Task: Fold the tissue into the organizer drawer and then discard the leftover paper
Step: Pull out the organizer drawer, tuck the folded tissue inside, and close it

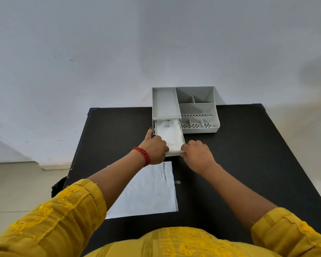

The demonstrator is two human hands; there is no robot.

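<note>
A grey organizer (pixel 196 106) stands at the far edge of the black table. Its drawer (pixel 174 153) is pulled out toward me, and white tissue (pixel 170 132) lies inside it. My left hand (pixel 155 150) grips the drawer's front left corner, index finger stretched along the drawer's left side. My right hand (pixel 197 156) holds the drawer's front right corner. A white sheet of paper (pixel 148 191) lies flat on the table in front of me, partly under my left forearm.
The black table (pixel 248 164) stands against a white wall. The organizer's top has several open compartments, some with perforated bottoms. A small white scrap (pixel 177 182) lies beside the paper's right edge. Pale floor shows at the left.
</note>
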